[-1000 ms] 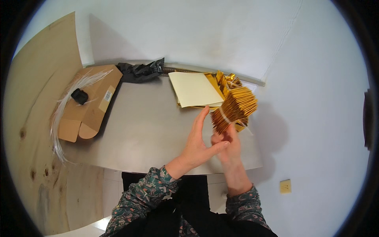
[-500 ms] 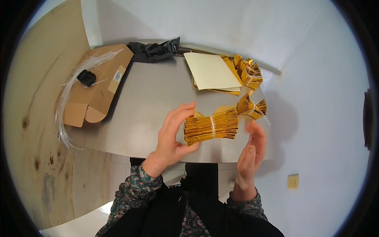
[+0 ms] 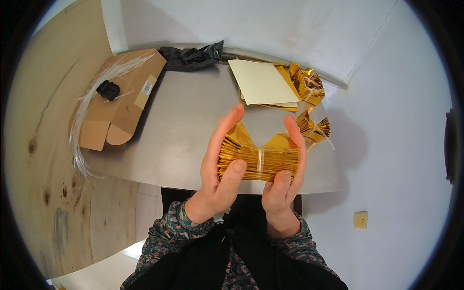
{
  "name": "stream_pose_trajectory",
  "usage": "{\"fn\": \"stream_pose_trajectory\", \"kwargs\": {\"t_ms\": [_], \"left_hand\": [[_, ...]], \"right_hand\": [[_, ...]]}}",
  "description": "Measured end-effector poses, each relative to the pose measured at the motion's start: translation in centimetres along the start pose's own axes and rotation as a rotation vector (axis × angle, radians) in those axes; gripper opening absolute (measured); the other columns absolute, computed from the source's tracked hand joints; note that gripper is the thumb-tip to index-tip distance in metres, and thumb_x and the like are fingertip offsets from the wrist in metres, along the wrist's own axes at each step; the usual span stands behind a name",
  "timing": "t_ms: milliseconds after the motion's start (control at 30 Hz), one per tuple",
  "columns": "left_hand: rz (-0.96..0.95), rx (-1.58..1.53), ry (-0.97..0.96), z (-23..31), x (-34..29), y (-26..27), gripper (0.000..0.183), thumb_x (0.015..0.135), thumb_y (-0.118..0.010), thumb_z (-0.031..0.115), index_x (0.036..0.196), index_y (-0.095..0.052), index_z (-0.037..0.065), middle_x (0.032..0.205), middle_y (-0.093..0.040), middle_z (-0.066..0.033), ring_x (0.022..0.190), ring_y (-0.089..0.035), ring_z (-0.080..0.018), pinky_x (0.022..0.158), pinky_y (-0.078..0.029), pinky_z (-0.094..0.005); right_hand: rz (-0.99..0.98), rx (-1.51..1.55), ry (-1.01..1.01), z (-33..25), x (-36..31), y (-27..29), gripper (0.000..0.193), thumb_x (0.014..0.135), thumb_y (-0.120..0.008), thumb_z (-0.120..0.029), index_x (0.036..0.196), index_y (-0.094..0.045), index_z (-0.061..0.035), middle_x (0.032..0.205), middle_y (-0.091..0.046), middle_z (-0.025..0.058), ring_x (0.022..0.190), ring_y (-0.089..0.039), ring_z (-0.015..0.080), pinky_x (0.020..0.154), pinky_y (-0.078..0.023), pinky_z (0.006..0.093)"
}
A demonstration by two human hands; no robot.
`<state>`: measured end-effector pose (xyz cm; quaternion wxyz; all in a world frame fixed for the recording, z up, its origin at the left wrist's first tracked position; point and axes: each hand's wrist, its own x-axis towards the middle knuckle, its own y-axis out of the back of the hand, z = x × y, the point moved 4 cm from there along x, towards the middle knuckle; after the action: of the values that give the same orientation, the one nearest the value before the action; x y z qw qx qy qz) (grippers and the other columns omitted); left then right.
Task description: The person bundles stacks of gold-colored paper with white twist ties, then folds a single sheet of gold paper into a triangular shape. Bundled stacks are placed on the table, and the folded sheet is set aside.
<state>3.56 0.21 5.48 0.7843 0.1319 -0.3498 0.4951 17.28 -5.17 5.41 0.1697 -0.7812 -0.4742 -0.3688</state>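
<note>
Both hands clamp a tied stack of gold foil sheets (image 3: 258,163) above the near edge of the grey bench (image 3: 183,130): the left hand (image 3: 222,164) grips its left end, thumb in front and fingers behind; the right hand (image 3: 285,174) grips its right end likewise. A pale band circles the stack's middle. The bench's centre and near-left part lie open. A flat cardboard box (image 3: 116,104) overhangs the left edge; a cream card (image 3: 261,82) on gold sheets and loose gold bundles (image 3: 309,87) crowd the far right corner; a black bag (image 3: 193,54) sits at the far edge. Half a second earlier only the left hand held the stack, the right hand open beside it
</note>
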Motion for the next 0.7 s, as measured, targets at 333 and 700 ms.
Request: {"fn": "stream_pose_trajectory", "kwargs": {"t_ms": [333,700], "left_hand": [[0.083,0.086,0.030,-0.9,-0.3,0.0,0.073,0.111,-0.028,0.051,0.157,-0.033,-0.007,0.163,-0.037,-0.0256,0.153,-0.035,-0.0363,0.126,-0.021,-0.0489],[0.156,0.036,0.047,-1.9,-0.2,-0.1,0.092,0.102,-0.006,0.077,0.137,-0.047,0.002,0.149,-0.052,-0.0228,0.146,-0.043,-0.0347,0.124,-0.025,-0.0490]], "right_hand": [[0.002,0.007,0.046,2.5,-0.1,-0.3,0.083,0.109,-0.027,-0.056,0.155,-0.034,0.0122,0.162,-0.040,0.0251,0.157,-0.028,0.0402,0.128,-0.004,0.0555],[-0.024,0.038,-0.104,1.2,-0.5,-0.6,0.099,0.104,-0.014,-0.075,0.161,-0.029,0.0046,0.168,-0.032,0.0197,0.160,-0.021,0.0314,0.129,-0.015,0.0464]]}}
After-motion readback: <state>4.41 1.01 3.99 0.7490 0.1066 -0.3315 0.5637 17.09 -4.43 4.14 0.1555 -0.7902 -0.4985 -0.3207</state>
